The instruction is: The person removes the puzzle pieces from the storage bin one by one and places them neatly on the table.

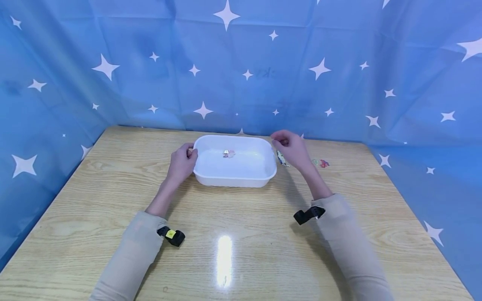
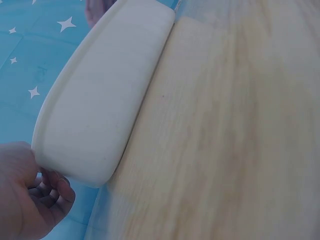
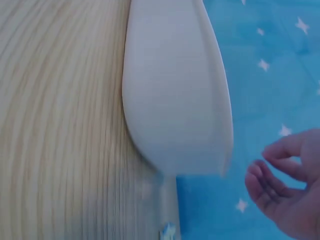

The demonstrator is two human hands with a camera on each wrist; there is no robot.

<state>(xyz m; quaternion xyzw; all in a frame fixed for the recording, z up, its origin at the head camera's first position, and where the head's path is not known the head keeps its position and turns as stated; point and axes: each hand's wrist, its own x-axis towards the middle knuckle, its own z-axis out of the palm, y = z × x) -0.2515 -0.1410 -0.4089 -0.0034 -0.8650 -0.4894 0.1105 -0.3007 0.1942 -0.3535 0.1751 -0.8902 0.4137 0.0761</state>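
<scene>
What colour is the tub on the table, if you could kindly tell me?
The tub is plain white, seen best in the head view.

Looks like a staged recording corner, room type unclear: blue star-print cloth [image 1: 263, 92] hung behind far edge and along both sides of wood-grain surface [image 1: 260, 225], wrist-strapped cameras [image 1: 175, 237].

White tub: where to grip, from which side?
On the white tub, probably the rim at the right short end, coming from the right: it flares outward, leaving a ledge to hook under. The left hand grips the opposite end.
</scene>
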